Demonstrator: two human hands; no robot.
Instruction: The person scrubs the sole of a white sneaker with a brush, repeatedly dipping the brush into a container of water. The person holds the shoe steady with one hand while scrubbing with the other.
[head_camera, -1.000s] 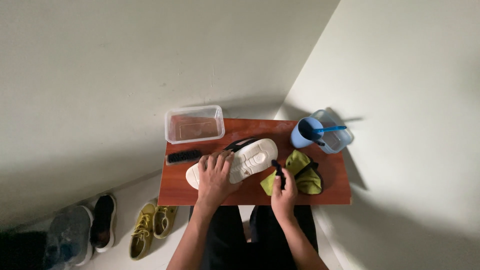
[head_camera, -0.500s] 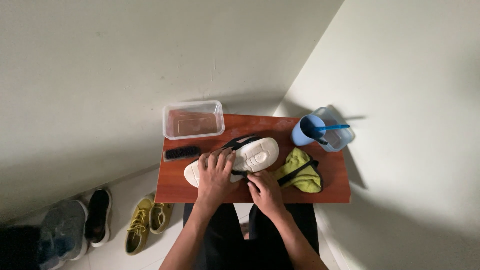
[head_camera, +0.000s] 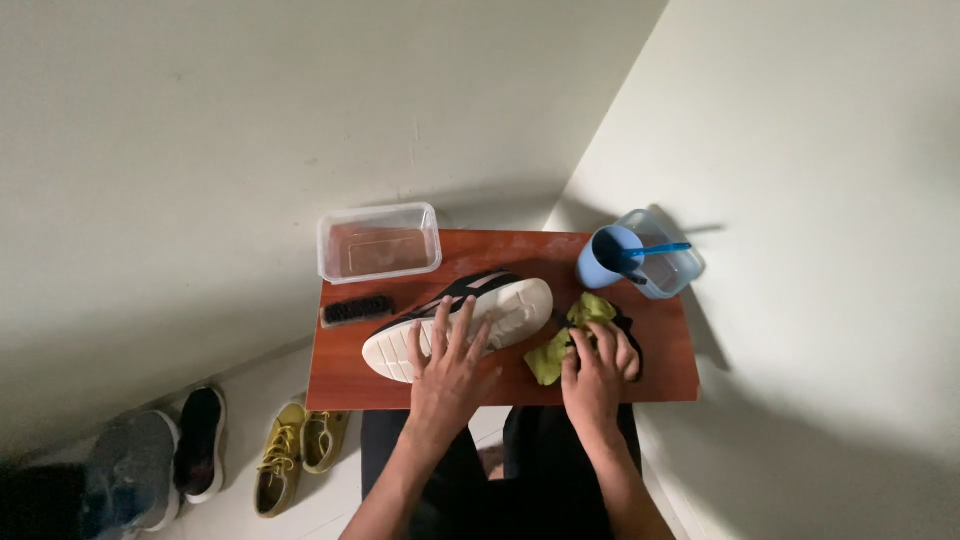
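Left hand (head_camera: 448, 362) pins shoe (head_camera: 462, 322); right hand (head_camera: 597, 368) on cloth (head_camera: 570, 340).

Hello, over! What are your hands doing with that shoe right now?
Left hand flat on white shoe sole, pinning it. Right hand pressing on green cloth. Brush lies apart, untouched.

The shoe (head_camera: 480, 315) lies on its side on the worktop (head_camera: 350, 385), its white sole turned up and its black upper facing away. Just to its right lies the yellow-green cloth (head_camera: 560, 345), crumpled, with something black under it.
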